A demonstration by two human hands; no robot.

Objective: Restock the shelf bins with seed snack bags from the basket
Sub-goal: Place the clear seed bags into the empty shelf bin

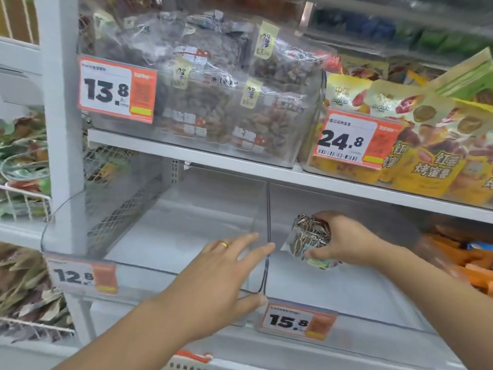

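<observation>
My right hand grips a clear bag of striped seeds and holds it inside the right clear bin on the lower shelf, above the 15.8 price tag. My left hand reaches forward with straight fingers. Its fingertips and thumb lie against the clear wall where the left bin meets the right one. The left bin, tagged 12.8, holds nothing that I can see. A red-and-white basket rim shows at the bottom edge.
The upper shelf carries a clear bin of nut and seed bags tagged 13.8, and yellow snack bags tagged 24.8. Orange packets fill the bin at far right. A white upright and wire racks of green bags stand at left.
</observation>
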